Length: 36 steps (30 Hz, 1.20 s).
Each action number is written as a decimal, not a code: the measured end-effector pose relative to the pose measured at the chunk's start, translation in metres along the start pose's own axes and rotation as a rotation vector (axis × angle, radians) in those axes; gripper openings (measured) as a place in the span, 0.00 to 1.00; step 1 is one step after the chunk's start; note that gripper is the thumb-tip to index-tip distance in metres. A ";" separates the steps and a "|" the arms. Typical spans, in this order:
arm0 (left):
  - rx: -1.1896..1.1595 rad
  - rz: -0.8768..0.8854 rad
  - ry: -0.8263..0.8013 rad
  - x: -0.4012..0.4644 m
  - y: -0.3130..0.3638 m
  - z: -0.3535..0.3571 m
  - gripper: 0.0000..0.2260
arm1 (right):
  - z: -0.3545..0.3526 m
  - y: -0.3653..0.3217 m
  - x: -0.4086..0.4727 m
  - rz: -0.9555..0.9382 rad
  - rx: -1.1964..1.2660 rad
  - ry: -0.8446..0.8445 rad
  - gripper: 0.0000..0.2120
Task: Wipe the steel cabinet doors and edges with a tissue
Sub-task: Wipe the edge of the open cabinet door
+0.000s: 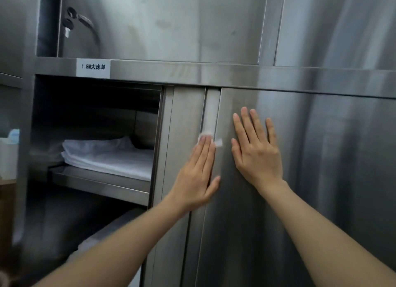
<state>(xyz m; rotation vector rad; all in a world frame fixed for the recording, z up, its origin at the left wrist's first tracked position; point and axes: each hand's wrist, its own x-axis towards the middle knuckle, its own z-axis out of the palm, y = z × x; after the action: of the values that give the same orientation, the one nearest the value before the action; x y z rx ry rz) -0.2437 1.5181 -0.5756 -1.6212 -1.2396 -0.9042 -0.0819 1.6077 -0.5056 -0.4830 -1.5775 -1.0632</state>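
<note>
The left hand (196,175) presses a small tissue (206,137) flat under straight fingers against the vertical edge where the two steel cabinet doors (310,179) overlap, below the top rail; the right hand (256,149) lies spread flat on the right door — bracing it. The tissue is crumpled, with no clear long axis; the edge it follows runs upright. Judging from this, the scrap could slip free or snag and tear in the recessed seam.

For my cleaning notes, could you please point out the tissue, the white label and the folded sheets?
tissue (205,134): head view, crumpled part above the left fingertips.
white label (93,67): head view, its middle.
folded sheets (111,157): head view, top of the stack.
</note>
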 end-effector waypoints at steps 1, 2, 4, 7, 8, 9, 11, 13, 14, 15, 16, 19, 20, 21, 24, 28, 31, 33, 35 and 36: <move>-0.004 0.013 -0.016 -0.018 0.004 0.004 0.33 | 0.000 0.000 0.000 0.002 0.002 -0.004 0.26; 0.008 0.029 -0.032 -0.024 0.004 0.005 0.33 | 0.000 0.000 -0.001 0.004 0.001 -0.004 0.26; 0.046 0.040 -0.042 0.001 -0.006 -0.003 0.32 | 0.001 0.000 -0.001 0.004 -0.008 -0.004 0.26; 0.055 -0.010 -0.023 0.072 -0.021 -0.021 0.32 | 0.001 0.000 0.000 0.008 -0.007 -0.011 0.26; 0.049 -0.032 -0.017 0.086 -0.025 -0.023 0.32 | 0.000 0.000 0.000 0.007 -0.003 -0.014 0.26; 0.038 -0.034 -0.004 0.090 -0.026 -0.022 0.32 | 0.000 0.000 0.000 0.006 0.001 -0.016 0.26; 0.005 -0.023 0.017 0.065 -0.020 -0.014 0.32 | -0.001 -0.001 0.000 0.008 0.003 -0.014 0.26; -0.026 -0.040 -0.029 0.008 -0.001 -0.003 0.33 | -0.001 -0.002 0.001 0.006 -0.006 -0.018 0.25; -0.034 -0.043 -0.061 -0.021 0.008 0.003 0.33 | -0.002 -0.002 0.000 0.007 -0.009 -0.025 0.25; -0.033 -0.037 -0.085 -0.045 0.014 0.009 0.34 | -0.003 -0.001 0.000 0.007 -0.010 -0.033 0.26; -0.026 -0.026 -0.096 -0.060 0.016 0.014 0.34 | -0.004 -0.001 0.000 0.007 -0.009 -0.045 0.26; 0.008 -0.015 -0.082 -0.068 0.016 0.017 0.33 | -0.006 0.000 0.002 0.015 0.009 -0.097 0.27; 0.011 -0.013 -0.081 -0.066 0.016 0.016 0.33 | -0.008 -0.002 0.004 0.024 0.017 -0.109 0.27; 0.015 -0.007 -0.080 -0.065 0.016 0.015 0.33 | -0.011 -0.004 0.004 0.038 0.024 -0.115 0.27; 0.019 0.012 -0.088 -0.070 0.013 0.016 0.32 | -0.029 -0.018 -0.015 0.077 0.066 -0.102 0.28; 0.009 0.023 -0.095 -0.071 0.014 0.016 0.31 | -0.060 -0.048 -0.090 0.188 0.122 -0.161 0.28; -0.021 -0.009 -0.113 -0.071 0.016 0.016 0.31 | -0.075 -0.073 -0.150 0.192 0.124 -0.245 0.29; -0.031 0.001 -0.098 -0.069 0.014 0.015 0.31 | -0.078 -0.089 -0.181 0.168 0.120 -0.284 0.29; -0.024 0.016 -0.088 -0.067 0.009 0.016 0.31 | -0.072 -0.102 -0.205 0.141 0.108 -0.320 0.30; -0.015 0.024 -0.080 -0.066 0.007 0.016 0.31 | -0.066 -0.106 -0.213 0.132 0.099 -0.332 0.30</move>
<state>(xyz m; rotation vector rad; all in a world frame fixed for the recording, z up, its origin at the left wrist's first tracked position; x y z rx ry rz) -0.2519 1.5108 -0.6431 -1.6949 -1.2684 -0.8425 -0.0632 1.5469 -0.7442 -0.7137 -1.8509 -0.8293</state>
